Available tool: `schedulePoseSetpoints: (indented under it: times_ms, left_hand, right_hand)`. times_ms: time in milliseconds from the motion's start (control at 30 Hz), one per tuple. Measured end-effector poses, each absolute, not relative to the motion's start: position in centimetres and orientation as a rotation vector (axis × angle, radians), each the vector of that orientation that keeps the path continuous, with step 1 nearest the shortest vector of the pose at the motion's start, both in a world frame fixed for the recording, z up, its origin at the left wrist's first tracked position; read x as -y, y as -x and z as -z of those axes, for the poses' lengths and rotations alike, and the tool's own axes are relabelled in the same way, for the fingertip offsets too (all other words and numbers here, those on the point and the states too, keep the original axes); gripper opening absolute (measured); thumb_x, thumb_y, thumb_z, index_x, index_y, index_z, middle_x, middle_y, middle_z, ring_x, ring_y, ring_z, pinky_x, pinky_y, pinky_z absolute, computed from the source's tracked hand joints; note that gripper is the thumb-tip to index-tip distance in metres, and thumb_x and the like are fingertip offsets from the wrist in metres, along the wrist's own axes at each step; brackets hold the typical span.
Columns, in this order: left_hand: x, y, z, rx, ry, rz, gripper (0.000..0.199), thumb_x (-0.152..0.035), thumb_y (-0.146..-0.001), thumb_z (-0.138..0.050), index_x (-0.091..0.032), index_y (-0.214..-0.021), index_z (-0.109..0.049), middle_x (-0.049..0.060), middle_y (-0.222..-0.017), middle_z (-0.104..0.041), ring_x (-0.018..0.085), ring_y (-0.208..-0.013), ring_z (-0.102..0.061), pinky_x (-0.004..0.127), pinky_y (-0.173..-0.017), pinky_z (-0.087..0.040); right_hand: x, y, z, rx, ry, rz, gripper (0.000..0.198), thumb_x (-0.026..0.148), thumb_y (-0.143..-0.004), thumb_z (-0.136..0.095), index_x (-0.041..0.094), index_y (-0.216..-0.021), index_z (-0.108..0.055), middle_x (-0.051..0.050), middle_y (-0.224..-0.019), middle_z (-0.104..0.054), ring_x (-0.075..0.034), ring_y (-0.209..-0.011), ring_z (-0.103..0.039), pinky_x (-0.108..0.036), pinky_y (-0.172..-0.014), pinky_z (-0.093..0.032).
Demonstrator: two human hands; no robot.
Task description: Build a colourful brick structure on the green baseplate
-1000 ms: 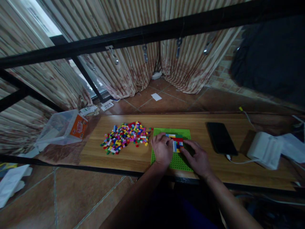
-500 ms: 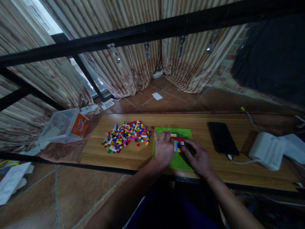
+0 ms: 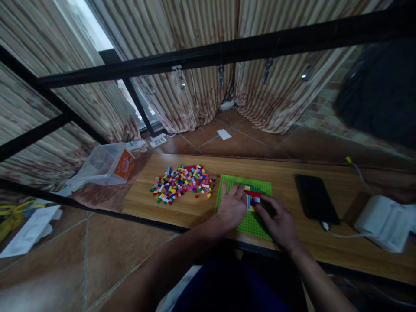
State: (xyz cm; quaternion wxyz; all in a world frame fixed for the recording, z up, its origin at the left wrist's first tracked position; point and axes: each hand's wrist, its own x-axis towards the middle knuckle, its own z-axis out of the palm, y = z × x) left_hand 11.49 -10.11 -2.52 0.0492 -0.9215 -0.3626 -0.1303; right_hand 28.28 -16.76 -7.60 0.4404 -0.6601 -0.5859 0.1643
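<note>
A green studded baseplate (image 3: pixel 253 225) lies on the wooden table below both hands. On it sits a low block of toy building bricks (image 3: pixel 252 199) in red, blue, white and yellow. My left hand (image 3: pixel 232 206) covers the left side of these bricks, fingers curled against them and the index finger pointing forward over the plate. From the right, my right hand (image 3: pixel 279 219) grips the bricks' edge between thumb and fingers. The left fingertips are partly hidden. Left of the plate spreads a pile of loose mixed-colour bricks (image 3: pixel 182 183), touched by neither hand.
On the wooden table (image 3: pixel 201 216) a black phone (image 3: pixel 316 198) with a white cable lies right of the plate, near a white box-like object (image 3: pixel 378 221). A clear plastic bin (image 3: pixel 104 167) with an orange label stands beyond the left end. A black metal bar (image 3: pixel 201 58) crosses above.
The whole view has shifted, so the table and hands appear further right and slightly lower. Both hands stay at the same bricks, with little visible difference in their grip.
</note>
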Motion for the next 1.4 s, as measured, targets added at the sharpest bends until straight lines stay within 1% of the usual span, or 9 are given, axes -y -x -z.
schedulePoseSetpoints:
  times_ms: [167,333,400,567,700,867,1033,1267,1400]
  left_hand:
    - [10.3,-8.5,2.6,1.478,2.716,0.831,0.030,-0.018,-0.091,-0.049,-0.017,-0.118,-0.061,0.010,-0.130,-0.061,0.026,-0.120,-0.052,0.053,-0.109,-0.036]
    - [10.5,-2.5,3.8,1.740,2.565,1.058,0.027,-0.013,-0.088,-0.051,-0.019,-0.111,-0.064,0.009,-0.118,-0.066,0.024,-0.111,-0.058,0.045,-0.099,-0.044]
    - [10.7,0.3,4.4,1.845,2.465,1.053,0.023,-0.014,-0.088,-0.051,-0.018,-0.105,-0.065,0.009,-0.113,-0.068,0.024,-0.107,-0.060,0.044,-0.096,-0.046]
    - [11.1,6.1,5.1,2.107,2.131,1.005,0.019,-0.016,-0.089,-0.050,-0.019,-0.097,-0.067,0.008,-0.099,-0.070,0.023,-0.097,-0.062,0.040,-0.089,-0.049]
    - [10.9,7.8,5.0,2.180,2.001,1.000,0.017,-0.018,-0.087,-0.054,-0.019,-0.094,-0.069,0.008,-0.100,-0.069,0.024,-0.097,-0.060,0.040,-0.089,-0.048]
    - [9.7,6.7,4.8,2.115,2.092,0.912,0.017,-0.022,-0.086,-0.059,-0.021,-0.096,-0.072,0.007,-0.106,-0.067,0.024,-0.098,-0.057,0.040,-0.091,-0.046]
    - [8.5,5.4,4.8,2.105,2.163,0.690,0.022,-0.021,-0.083,-0.061,-0.023,-0.102,-0.072,0.008,-0.116,-0.063,0.028,-0.109,-0.052,0.044,-0.094,-0.042]
    - [8.5,5.4,4.8,2.069,2.175,0.645,0.021,-0.019,-0.084,-0.058,-0.022,-0.101,-0.072,0.008,-0.115,-0.065,0.028,-0.106,-0.052,0.045,-0.094,-0.041]
    - [9.1,5.3,5.0,2.039,2.195,0.655,0.019,-0.021,-0.087,-0.057,-0.022,-0.098,-0.071,0.007,-0.111,-0.066,0.027,-0.102,-0.054,0.044,-0.092,-0.042]
  right_hand:
    - [16.8,-28.2,7.4,1.437,1.638,-0.408,0.042,0.054,-0.085,-0.059,0.023,-0.113,-0.063,-0.009,-0.114,-0.066,-0.025,-0.107,-0.061,-0.044,-0.096,-0.047]
    - [17.0,-28.4,7.6,1.432,1.661,-0.432,0.044,0.057,-0.084,-0.057,0.024,-0.113,-0.064,-0.008,-0.115,-0.066,-0.025,-0.106,-0.062,-0.043,-0.095,-0.048]
    - [17.2,-28.5,7.8,1.434,1.691,-0.435,0.046,0.059,-0.083,-0.057,0.025,-0.113,-0.064,-0.008,-0.117,-0.066,-0.026,-0.105,-0.062,-0.041,-0.092,-0.049]
    - [17.3,-28.7,8.1,1.420,1.774,-0.458,0.053,0.066,-0.079,-0.055,0.027,-0.113,-0.065,-0.007,-0.119,-0.065,-0.028,-0.095,-0.065,-0.038,-0.071,-0.052]
    - [17.3,-28.8,8.1,1.404,1.797,-0.463,0.056,0.069,-0.077,-0.055,0.027,-0.112,-0.065,-0.008,-0.119,-0.065,-0.027,-0.082,-0.066,-0.037,-0.061,-0.050]
    - [17.4,-28.9,8.4,1.441,1.785,-0.413,0.053,0.066,-0.079,-0.055,0.027,-0.113,-0.064,-0.008,-0.118,-0.066,-0.029,-0.091,-0.065,-0.039,-0.069,-0.051]
    - [17.3,-28.9,8.5,1.456,1.764,-0.394,0.051,0.064,-0.080,-0.055,0.026,-0.113,-0.065,-0.008,-0.116,-0.066,-0.029,-0.098,-0.064,-0.039,-0.075,-0.051]
    - [17.4,-28.7,8.1,1.424,1.789,-0.449,0.052,0.065,-0.079,-0.056,0.026,-0.113,-0.065,-0.008,-0.120,-0.065,-0.028,-0.095,-0.065,-0.033,-0.059,-0.049]
    - [17.3,-28.8,8.2,1.438,1.765,-0.421,0.052,0.065,-0.080,-0.056,0.026,-0.113,-0.065,-0.007,-0.117,-0.066,-0.028,-0.099,-0.064,-0.038,-0.075,-0.051]
